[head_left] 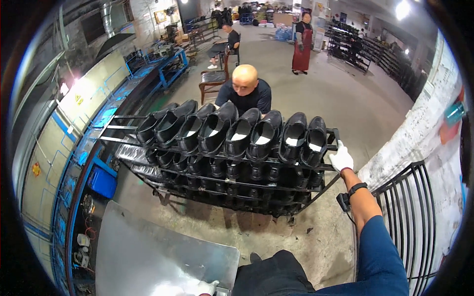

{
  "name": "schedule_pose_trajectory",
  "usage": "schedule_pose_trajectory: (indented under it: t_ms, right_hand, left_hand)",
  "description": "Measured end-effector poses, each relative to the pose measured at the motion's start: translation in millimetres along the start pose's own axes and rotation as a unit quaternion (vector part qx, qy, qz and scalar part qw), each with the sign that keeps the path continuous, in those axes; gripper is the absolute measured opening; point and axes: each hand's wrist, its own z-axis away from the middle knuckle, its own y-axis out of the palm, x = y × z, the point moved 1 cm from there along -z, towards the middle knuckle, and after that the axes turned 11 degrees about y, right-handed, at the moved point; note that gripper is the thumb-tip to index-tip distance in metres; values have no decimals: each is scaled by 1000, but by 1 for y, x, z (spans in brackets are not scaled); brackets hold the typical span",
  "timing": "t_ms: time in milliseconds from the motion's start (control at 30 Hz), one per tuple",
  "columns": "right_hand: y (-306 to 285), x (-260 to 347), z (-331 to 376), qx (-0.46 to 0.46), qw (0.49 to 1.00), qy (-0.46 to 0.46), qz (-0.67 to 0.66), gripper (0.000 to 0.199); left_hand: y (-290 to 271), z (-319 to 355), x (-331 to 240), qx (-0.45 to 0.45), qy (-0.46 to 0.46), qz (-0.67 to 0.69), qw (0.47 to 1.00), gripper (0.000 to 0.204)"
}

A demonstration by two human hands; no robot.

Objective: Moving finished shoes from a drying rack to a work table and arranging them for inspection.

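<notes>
In a white glove, my right hand (341, 159) is closed round the right end of a black metal shoe rack (323, 167). Black leather shoes (215, 130) stand in a row along its top tier, heels toward me, some with pale insoles showing. More dark shoes fill the tiers below. At the lower edge, a white-gloved hand (208, 286), apparently my left, lies at the edge of a shiny metal tabletop (163, 246); its fingers are too cut off to read. Behind the rack a person in a dark shirt (245, 91) bends low, their hands hidden by the shoes.
A blue-framed conveyor line (74, 163) runs along the left, with a blue bin (102, 181) beside it. Black metal bars (407, 212) lean by the white wall at right. Farther back are a chair (213, 79), a seated person, and a person in a red apron (302, 47).
</notes>
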Motion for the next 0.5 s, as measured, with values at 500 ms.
schedule_pose_trajectory:
  t_ms: [500]
  right_hand:
    - [9, -9, -5, 6, 1000, 17, 1, 81]
  left_hand:
    - [23, -27, 22, -22, 7, -49, 999, 74]
